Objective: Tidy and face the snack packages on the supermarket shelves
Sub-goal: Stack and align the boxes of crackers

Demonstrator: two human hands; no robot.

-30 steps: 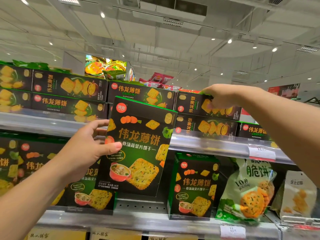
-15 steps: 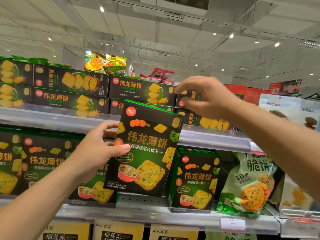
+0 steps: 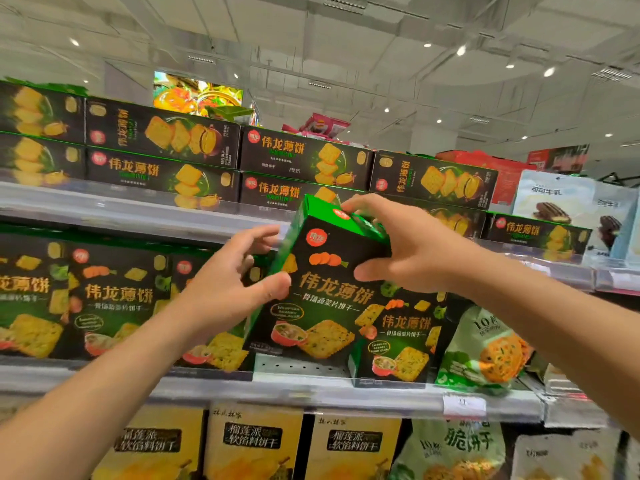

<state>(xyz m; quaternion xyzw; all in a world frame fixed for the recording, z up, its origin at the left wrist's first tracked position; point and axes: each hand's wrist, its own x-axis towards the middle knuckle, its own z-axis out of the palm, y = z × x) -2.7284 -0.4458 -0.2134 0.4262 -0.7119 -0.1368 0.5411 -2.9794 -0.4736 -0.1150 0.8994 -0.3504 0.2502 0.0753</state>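
A black and green cracker box hangs tilted in the air in front of the middle shelf, its green top leaning toward me. My left hand grips its left edge, thumb on the front face. Over its top right corner my right hand is clamped, fingers on the green lid. Behind it a gap of bare perforated shelf shows between upright boxes of the same kind on the left and one on the right.
The top shelf carries stacked flat cracker boxes and white snack bags at the right. A green cracker bag leans next to the right box. Yellow boxes fill the bottom shelf. A price tag sits on the shelf rail.
My right hand came down from the top-shelf boxes and took hold of the held box's top right corner. The box tilted and shifted right, toward the gap.
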